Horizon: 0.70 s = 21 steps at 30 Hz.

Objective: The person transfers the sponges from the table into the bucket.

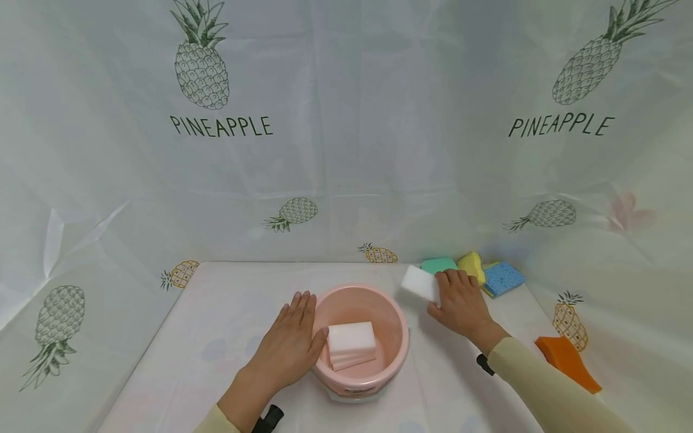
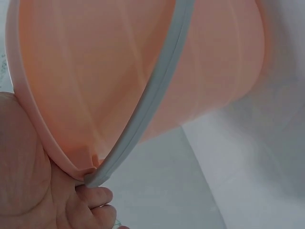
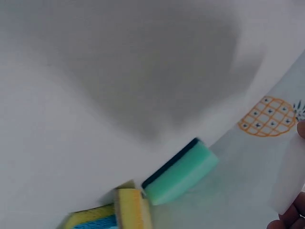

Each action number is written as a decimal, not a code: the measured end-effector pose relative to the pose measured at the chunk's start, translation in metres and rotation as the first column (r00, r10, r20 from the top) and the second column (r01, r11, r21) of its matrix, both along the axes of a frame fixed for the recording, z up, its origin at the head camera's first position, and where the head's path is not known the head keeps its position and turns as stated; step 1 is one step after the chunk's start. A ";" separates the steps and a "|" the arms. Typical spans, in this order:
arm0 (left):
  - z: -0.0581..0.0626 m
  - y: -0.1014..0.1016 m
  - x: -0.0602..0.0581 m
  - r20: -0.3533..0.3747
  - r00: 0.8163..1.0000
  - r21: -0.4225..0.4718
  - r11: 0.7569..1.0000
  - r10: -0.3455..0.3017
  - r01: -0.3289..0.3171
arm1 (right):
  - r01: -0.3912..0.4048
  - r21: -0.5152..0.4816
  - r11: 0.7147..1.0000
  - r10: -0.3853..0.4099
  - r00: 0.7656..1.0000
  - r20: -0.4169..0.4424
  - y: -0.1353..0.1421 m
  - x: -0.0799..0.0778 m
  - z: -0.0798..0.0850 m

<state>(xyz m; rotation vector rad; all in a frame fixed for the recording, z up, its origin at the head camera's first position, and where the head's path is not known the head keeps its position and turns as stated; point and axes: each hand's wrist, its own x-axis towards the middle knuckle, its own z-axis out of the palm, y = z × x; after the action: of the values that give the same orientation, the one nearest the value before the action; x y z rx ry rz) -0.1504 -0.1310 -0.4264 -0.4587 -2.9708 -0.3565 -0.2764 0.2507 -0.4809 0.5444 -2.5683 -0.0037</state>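
A white foam block (image 1: pixel 420 284) is gripped at one end by the right hand (image 1: pixel 462 305), above the table (image 1: pixel 216 319) and beside the pink bucket (image 1: pixel 352 300); the bucket's rim is touched by the straight-fingered left hand (image 1: pixel 287 346). Light, soft handling is expected — best pinched gently across opposite faces.

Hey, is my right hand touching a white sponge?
Touching. The head view shows your right hand gripping one white sponge by its end.
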 end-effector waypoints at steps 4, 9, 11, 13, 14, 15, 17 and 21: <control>0.000 0.000 0.000 0.005 1.000 0.003 1.000 0.003 -0.003 | -0.017 0.009 1.000 0.017 1.000 -0.021 -0.007 0.001 0.008; 0.000 0.000 0.000 0.010 1.000 0.003 1.000 0.001 -0.001 | -0.049 0.001 0.999 0.049 0.997 -0.062 -0.013 0.002 0.019; -0.001 0.000 0.000 0.005 1.000 0.003 1.000 -0.001 0.000 | -0.060 -0.014 0.998 0.059 0.996 -0.070 -0.017 0.004 0.026; -0.001 -0.001 -0.001 -0.002 1.000 0.003 1.000 -0.001 0.001 | -0.073 -0.030 0.997 0.071 0.995 -0.074 -0.023 0.006 0.035; -0.001 -0.001 -0.001 -0.005 1.000 0.002 1.000 0.000 0.000 | -0.082 -0.038 0.996 0.079 0.994 -0.071 -0.027 0.008 0.040; -0.001 -0.001 0.000 -0.007 1.000 0.003 1.000 0.000 0.000 | -0.090 -0.043 0.995 0.087 0.994 -0.070 -0.031 0.010 0.045; -0.001 -0.001 0.000 -0.009 1.000 0.001 1.000 0.000 0.000 | -0.114 -0.046 0.992 0.110 0.991 -0.070 -0.039 0.013 0.055; -0.001 -0.001 0.000 -0.018 1.000 0.002 1.000 -0.001 0.001 | -0.160 -0.034 0.987 0.157 0.985 -0.068 -0.055 0.021 0.072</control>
<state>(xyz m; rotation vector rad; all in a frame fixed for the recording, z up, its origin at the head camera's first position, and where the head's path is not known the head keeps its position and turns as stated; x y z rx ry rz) -0.1507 -0.1321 -0.4276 -0.4604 -2.9523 -0.3534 -0.2551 0.1957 -0.4089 0.7200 -2.4498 0.0829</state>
